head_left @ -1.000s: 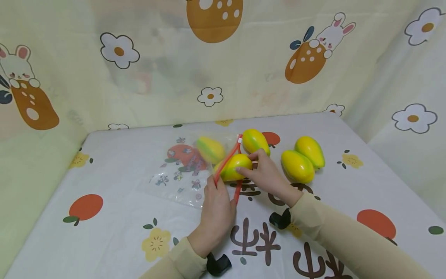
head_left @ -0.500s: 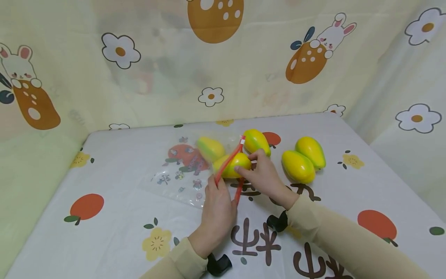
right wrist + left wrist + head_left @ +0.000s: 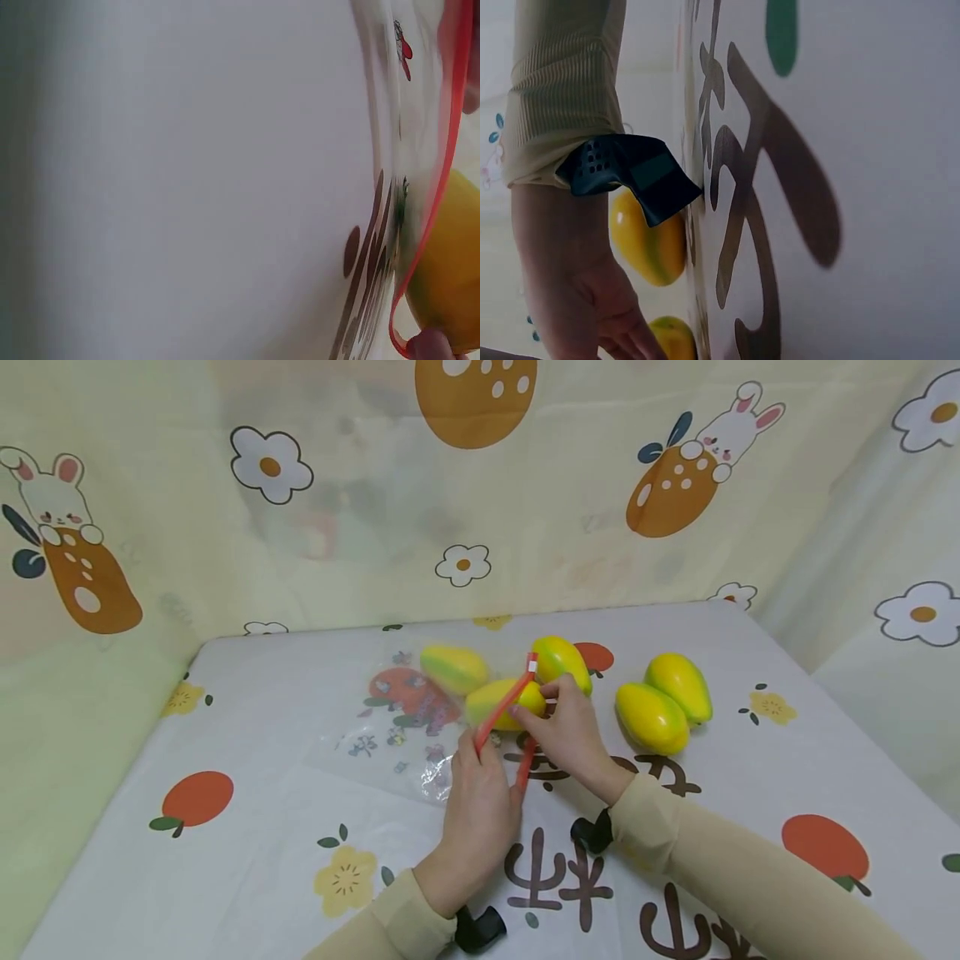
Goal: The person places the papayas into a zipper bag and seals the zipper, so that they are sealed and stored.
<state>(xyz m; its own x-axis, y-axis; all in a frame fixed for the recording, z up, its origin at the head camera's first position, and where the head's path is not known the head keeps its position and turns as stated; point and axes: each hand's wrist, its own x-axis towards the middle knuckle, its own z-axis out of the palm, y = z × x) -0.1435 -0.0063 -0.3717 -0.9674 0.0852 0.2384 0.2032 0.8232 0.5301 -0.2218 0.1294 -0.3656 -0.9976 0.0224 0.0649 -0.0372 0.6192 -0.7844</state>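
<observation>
In the head view my left hand (image 3: 483, 822) grips the red rim (image 3: 504, 710) of a clear printed zip bag (image 3: 397, 760) lying flat on the table. My right hand (image 3: 573, 735) pinches the near end of a yellow-green mango (image 3: 495, 703), most of which is inside the bag's mouth. Behind it, a second mango (image 3: 453, 670) lies within the bag. The right wrist view shows the red rim (image 3: 442, 180) passing beside the held mango (image 3: 450, 277), with a fingertip at its lower end. In the left wrist view, my right hand (image 3: 577, 300) appears from the side.
A mango (image 3: 561, 662) lies just beyond my right hand. Two more mangoes, one nearer (image 3: 651, 718) and one behind (image 3: 678, 685), touch each other to the right. A fruit-print cloth (image 3: 247, 860) covers the table; a patterned curtain (image 3: 360, 560) hangs behind.
The held mango has slid farther left and away into the bag, and the mango inside has shifted and turned slightly. My right hand has followed; my left stays on the rim. The head view has shifted slightly.
</observation>
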